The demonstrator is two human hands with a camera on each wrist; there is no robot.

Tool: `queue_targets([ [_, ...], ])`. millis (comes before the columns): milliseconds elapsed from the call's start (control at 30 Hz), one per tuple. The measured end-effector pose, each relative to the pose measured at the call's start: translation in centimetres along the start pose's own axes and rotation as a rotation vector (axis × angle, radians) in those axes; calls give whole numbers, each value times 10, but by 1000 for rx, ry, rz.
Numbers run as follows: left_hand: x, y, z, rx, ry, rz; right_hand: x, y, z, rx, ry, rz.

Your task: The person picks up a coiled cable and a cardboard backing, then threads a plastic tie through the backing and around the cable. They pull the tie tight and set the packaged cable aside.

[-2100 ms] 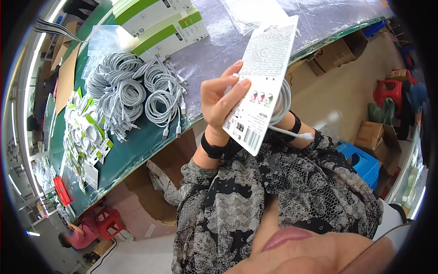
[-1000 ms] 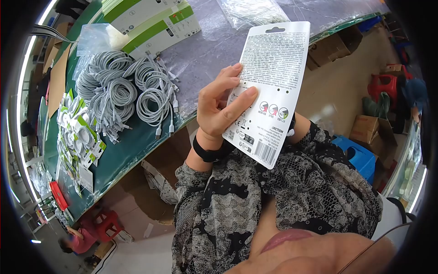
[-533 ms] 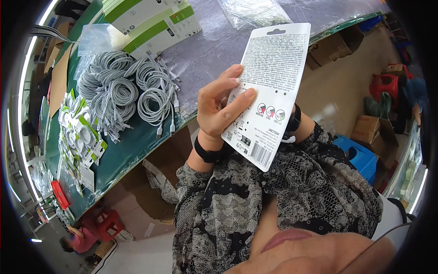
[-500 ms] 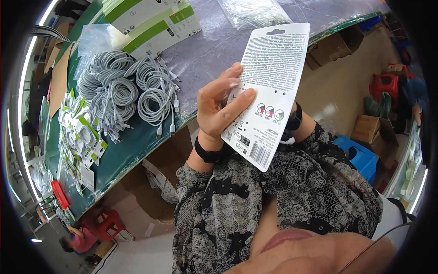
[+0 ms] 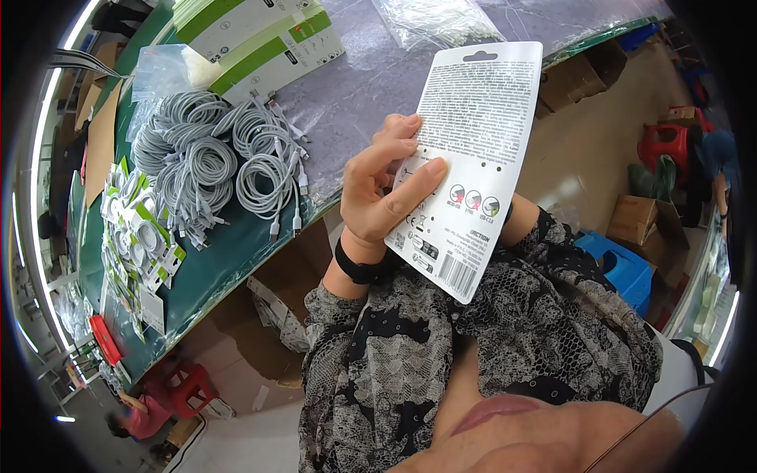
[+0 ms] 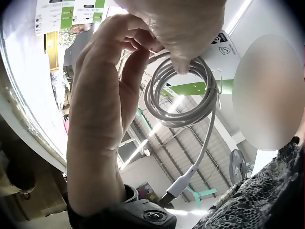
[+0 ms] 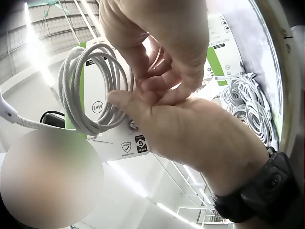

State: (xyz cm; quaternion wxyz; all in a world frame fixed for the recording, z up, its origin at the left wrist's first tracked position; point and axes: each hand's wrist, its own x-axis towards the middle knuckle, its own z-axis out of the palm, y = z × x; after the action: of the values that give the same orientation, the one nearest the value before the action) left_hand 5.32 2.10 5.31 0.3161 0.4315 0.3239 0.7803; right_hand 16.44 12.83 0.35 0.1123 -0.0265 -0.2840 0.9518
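1. Dark green worktable (image 5: pixel 209 264), partly under a sheet of clear plastic film (image 5: pixel 371 71).
2. Heap of coiled grey-white charging cables (image 5: pixel 217 162) on the table, plugs hanging loose.
3. Row of finished green-and-white packed cable cards (image 5: pixel 138 240) just left of the heap.
4. White cartons with green stripes (image 5: pixel 260 35) at the far edge.
5. Brown cardboard boxes (image 5: pixel 579 79) under the table.
6. Blue plastic stool (image 5: pixel 623 268) and red plastic stool (image 5: pixel 666 146) on the floor.

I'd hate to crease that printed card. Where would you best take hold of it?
Probably by the long side edge, coming from the side, as the left hand does: the backing card is flat, thin and upright. Fingers lie across its printed back, clear of the coiled cable on its front.
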Motion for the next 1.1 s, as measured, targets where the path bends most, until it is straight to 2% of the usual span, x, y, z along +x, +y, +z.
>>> queue_targets([
  [133,0,6,3,-20,0,-59,0,2,-3,4,-19,-20],
  [233,1,3,1,13,-19,-28,3,3,-4,7,-40,-41],
  [333,1,-4,-3,-3,33,-8,6,5,-5,9,-63,-55],
  [400,5,-16,-11,498,-161,561,8,6,-5,11,-78,-65],
  [433,3,-15,-10,499,-162,562,9,6,-6,11,-86,-71],
  [500,-1,-9,-6,385,-59,334,10,7,-6,12,-99,-83],
  [533,0,-8,-4,385,-58,333,10,8,-7,12,-106,-88],
  [600,3,-7,-2,568,-96,478,10,8,-7,13,-118,-99],
  [700,0,-12,-6,501,-109,442,9,9,-7,13,-128,-112],
  [833,2,-9,-2,560,-62,471,7,8,-7,-484,82,-407],
  [867,0,-6,-3,427,-42,331,7,9,-6,-607,137,-480],
  [900,-1,-5,-4,292,-22,193,6,9,-5,-606,137,-480],
  [933,0,-6,-3,293,-23,193,4,9,-3,-596,161,-466],
  [1000,2,-10,-2,586,-43,466,1,8,4,-576,208,-438],
  [1100,2,-13,-7,578,-80,493,-3,6,16,-549,275,-392],
])
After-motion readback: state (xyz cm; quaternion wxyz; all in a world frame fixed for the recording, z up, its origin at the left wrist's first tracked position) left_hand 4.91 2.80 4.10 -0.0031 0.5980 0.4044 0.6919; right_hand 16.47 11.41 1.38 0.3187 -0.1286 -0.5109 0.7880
